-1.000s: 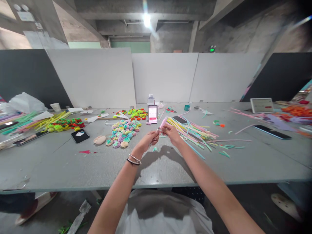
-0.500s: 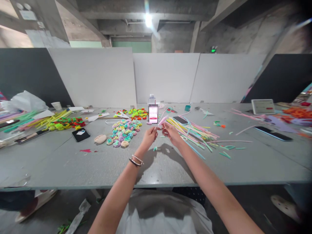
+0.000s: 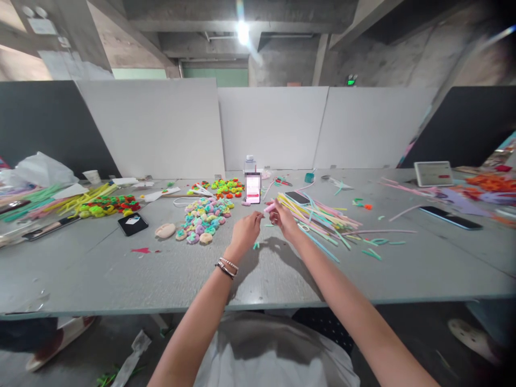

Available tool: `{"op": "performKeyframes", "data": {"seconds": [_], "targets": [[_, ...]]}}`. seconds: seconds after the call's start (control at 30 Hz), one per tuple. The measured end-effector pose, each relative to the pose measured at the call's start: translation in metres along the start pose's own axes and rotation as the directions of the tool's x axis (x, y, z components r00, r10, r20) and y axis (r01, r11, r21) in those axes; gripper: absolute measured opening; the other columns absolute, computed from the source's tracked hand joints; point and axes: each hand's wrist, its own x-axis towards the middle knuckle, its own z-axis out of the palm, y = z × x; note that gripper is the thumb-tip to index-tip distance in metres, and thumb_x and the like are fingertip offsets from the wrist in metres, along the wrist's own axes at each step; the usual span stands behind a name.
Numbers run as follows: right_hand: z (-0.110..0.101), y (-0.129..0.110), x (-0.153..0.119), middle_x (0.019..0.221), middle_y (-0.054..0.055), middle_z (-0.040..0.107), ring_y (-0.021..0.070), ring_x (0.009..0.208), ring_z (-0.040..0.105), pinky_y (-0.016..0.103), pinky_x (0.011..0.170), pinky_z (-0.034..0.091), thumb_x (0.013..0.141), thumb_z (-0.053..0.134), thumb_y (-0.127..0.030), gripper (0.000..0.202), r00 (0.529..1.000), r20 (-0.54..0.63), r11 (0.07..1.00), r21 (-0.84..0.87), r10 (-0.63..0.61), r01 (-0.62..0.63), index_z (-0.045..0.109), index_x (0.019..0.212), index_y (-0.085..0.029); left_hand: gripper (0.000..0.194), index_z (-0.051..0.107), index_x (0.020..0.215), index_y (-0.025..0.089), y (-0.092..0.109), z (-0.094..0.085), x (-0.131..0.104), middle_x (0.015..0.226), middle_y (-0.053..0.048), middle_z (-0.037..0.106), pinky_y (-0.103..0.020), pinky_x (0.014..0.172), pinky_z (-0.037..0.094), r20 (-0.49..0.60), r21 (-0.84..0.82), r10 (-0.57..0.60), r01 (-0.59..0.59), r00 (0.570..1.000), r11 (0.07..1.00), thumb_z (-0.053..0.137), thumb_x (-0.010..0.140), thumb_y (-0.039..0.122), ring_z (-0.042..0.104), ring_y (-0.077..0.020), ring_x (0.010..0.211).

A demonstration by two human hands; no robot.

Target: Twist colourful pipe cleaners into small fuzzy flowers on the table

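Note:
Above the table's middle, my right hand (image 3: 282, 219) pinches a short pink fuzzy pipe cleaner (image 3: 270, 207). My left hand (image 3: 246, 230) is closed, its fingertips pressed together at the near end of that piece; the exact grip is too small to see. Just left of my hands lies a pile of pastel pipe-cleaner flowers (image 3: 207, 215). To the right, long loose pastel pipe cleaners (image 3: 322, 215) are spread out. A small green scrap (image 3: 256, 245) rests below my hands. Behind them, a lit phone (image 3: 253, 189) stands upright against a bottle (image 3: 250, 160).
Yellow and red pipe-cleaner pieces (image 3: 108, 206) lie at left, near a black square item (image 3: 133, 224). A dark phone (image 3: 297, 198) touches the loose stems. Another phone (image 3: 450, 217) and a white tablet-like display (image 3: 433, 174) are at right. White panels (image 3: 274, 129) border the back.
My left hand has turned slightly and come a little nearer the right hand. The pink pipe cleaner sits slightly lower and more tucked into my right fingers. The view has shifted slightly.

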Motion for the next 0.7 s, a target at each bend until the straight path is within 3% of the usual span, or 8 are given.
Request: {"op": "performKeyframes", "data": {"seconds": [0.2,0.5,0.7], "targets": [[-0.0077,-0.0019,0.0045,0.058,-0.004,0.045,0.0085,0.048,0.037,0.024,0.044,0.026,0.065,0.058,-0.074,0.059,0.996,-0.057,0.991,0.117,-0.062,0.069,0.065,0.089,-0.021,0.034,0.061,0.107,0.021,-0.0037,0.0014,-0.0004,0.083,-0.007,0.069,-0.023,0.063,0.036,-0.027,-0.023,0.001,-0.001,1.0,1.0,0.031,0.097,0.034,0.063,-0.0172,0.074],[-0.006,-0.0015,0.0022,0.06,-0.003,0.048,0.0082,0.049,0.04,0.024,0.045,0.027,0.064,0.066,-0.065,0.05,0.995,-0.055,0.994,0.069,-0.085,0.089,0.067,0.088,-0.021,0.032,0.062,0.108,0.021,-0.0034,0.0009,0.0007,0.081,-0.005,0.07,-0.023,0.064,0.036,-0.027,-0.069,-0.02,0.018,0.999,0.997,0.034,0.096,0.034,0.063,-0.0172,0.077],[-0.005,-0.0053,0.0007,0.06,-0.004,0.045,0.0082,0.05,0.038,0.024,0.045,0.026,0.06,0.071,-0.06,0.047,0.994,-0.069,0.994,0.063,-0.09,0.095,0.067,0.086,-0.021,0.027,0.066,0.104,0.021,-0.0107,0.0033,0.0056,0.094,-0.005,0.073,-0.024,0.072,0.041,-0.113,-0.149,-0.047,0.03,0.993,0.988,0.044,0.093,0.03,0.064,-0.0185,0.087]]}}
